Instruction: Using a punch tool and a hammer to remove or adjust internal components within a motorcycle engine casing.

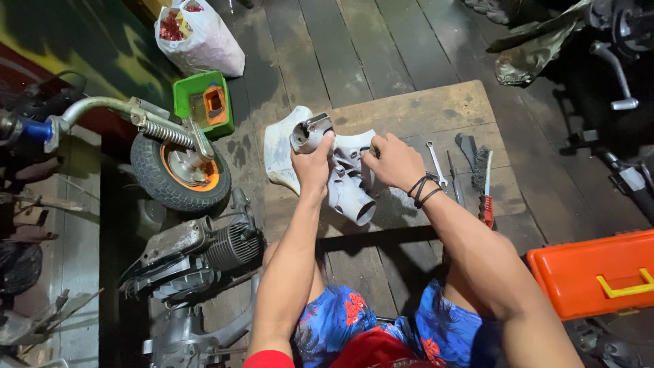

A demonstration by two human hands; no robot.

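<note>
A white plastic scooter headset cover [349,184] with a round tube opening lies on a worn wooden board [436,109] on the floor. My left hand [312,163] grips the cover's upper end, where a grey round housing [308,132] sits. My right hand [392,160] holds the cover's right edge, with black bands around the wrist. Both arms reach forward over my knees in blue flowered shorts.
A wrench [436,163], a screwdriver [455,184] and a wire brush with a red handle [482,180] lie right of the cover. A scooter wheel [178,170], an engine [197,255] and a green box [203,102] stand at left. An orange toolbox [596,272] sits at right.
</note>
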